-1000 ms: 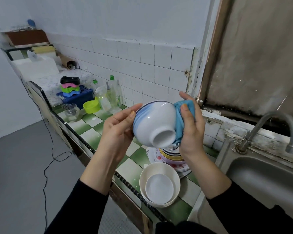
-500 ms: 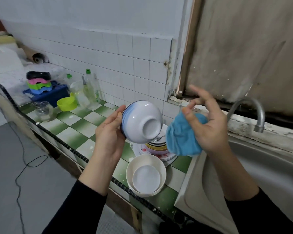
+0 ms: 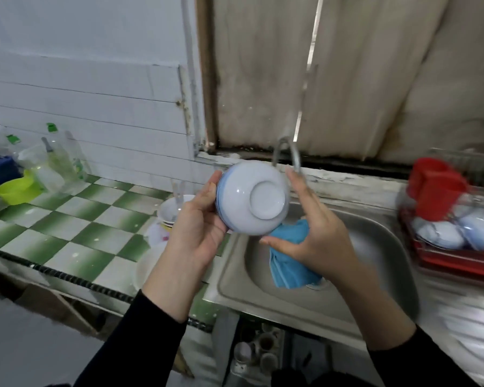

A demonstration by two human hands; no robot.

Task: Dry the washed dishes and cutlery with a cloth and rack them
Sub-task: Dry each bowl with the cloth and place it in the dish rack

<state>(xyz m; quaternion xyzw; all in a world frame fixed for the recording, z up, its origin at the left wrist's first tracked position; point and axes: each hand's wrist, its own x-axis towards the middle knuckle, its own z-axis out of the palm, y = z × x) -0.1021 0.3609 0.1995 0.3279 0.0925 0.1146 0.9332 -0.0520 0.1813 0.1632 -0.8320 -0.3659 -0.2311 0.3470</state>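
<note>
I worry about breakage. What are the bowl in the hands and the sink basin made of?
The bowl looks like glazed ceramic: glossy white, blue band, raised foot ring. It could be melamine. The sink basin looks like brushed stainless steel: grey, dull sheen.

— The bowl (image 3: 252, 198)? 
— Glossy glazed ceramic, smooth. 
— The cloth (image 3: 289, 261)? 
— Soft, matt blue fabric. 
— The sink (image 3: 375, 238)? 
— Brushed metal, dull sheen. 
— The desk (image 3: 76, 230)? 
— Shiny tiles, green and white. The rack (image 3: 456, 261) looks like red plastic.
</note>
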